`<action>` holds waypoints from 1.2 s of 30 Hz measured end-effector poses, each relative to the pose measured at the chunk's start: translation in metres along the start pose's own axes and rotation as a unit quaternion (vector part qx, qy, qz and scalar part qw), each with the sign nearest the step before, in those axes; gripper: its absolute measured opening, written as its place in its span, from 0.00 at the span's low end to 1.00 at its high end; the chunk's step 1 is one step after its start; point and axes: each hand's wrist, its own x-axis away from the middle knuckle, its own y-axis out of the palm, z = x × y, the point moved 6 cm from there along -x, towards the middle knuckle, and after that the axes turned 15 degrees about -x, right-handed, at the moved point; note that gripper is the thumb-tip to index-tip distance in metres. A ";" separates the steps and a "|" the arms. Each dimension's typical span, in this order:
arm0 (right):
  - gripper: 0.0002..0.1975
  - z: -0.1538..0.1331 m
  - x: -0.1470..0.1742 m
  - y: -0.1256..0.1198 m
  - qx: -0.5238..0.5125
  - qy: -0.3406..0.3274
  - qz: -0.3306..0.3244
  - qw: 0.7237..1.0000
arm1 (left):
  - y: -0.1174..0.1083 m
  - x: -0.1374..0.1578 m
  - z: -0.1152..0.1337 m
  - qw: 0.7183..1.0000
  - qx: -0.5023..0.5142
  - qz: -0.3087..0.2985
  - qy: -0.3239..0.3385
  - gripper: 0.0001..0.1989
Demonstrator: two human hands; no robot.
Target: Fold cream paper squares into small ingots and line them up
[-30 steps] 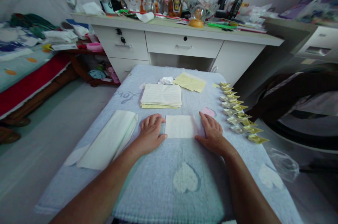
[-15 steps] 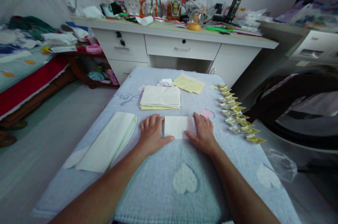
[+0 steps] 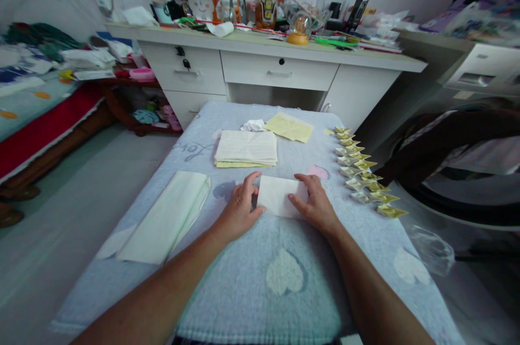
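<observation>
A white rectangle of paper [image 3: 278, 196], seemingly folded, is between my hands over the cloth-covered table. Its right end is held by my right hand [image 3: 316, 201], thumb on the top face and fingers at the far edge. Beside the left edge, my left hand [image 3: 241, 205] curves with thumb and forefinger apart, the thumb close to the near corner. Just beyond lies a stack of white and yellow paper sheets [image 3: 246, 147]. To the left is a long folded pale sheet [image 3: 166, 220]. Folded paper boats [image 3: 359, 171] stand in rows at the right.
Yellow sheets [image 3: 289, 127] and a crumpled white paper [image 3: 253, 125] lie at the table's far end. A white desk [image 3: 280, 66] with clutter on top stands behind. A bed [image 3: 49, 112] is at left, a front-loading washing machine [image 3: 479, 79] at right.
The paper has shifted slightly right and tilted. My left hand has turned from lying flat to standing on its edge, fingers curled; my right hand has moved a little right with the paper.
</observation>
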 end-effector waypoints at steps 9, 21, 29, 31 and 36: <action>0.41 0.011 0.002 -0.005 -0.003 0.066 0.027 0.997 | -0.008 -0.001 -0.001 0.994 0.104 0.007 -0.021 0.27; 0.32 -0.001 0.003 -0.003 -0.022 0.019 0.030 0.999 | -0.010 -0.004 -0.024 0.960 0.233 0.087 -0.128 0.25; 0.27 -0.046 0.018 0.019 0.080 -0.142 -0.058 0.985 | -0.016 -0.003 -0.036 0.934 0.257 0.146 -0.200 0.20; 0.31 -0.052 0.021 0.025 0.099 -0.159 -0.081 0.979 | -0.011 -0.004 -0.039 0.902 0.343 0.125 -0.229 0.21; 0.27 -0.053 0.023 0.027 0.129 -0.166 -0.066 0.975 | -0.005 -0.006 -0.035 0.820 0.511 0.084 -0.242 0.23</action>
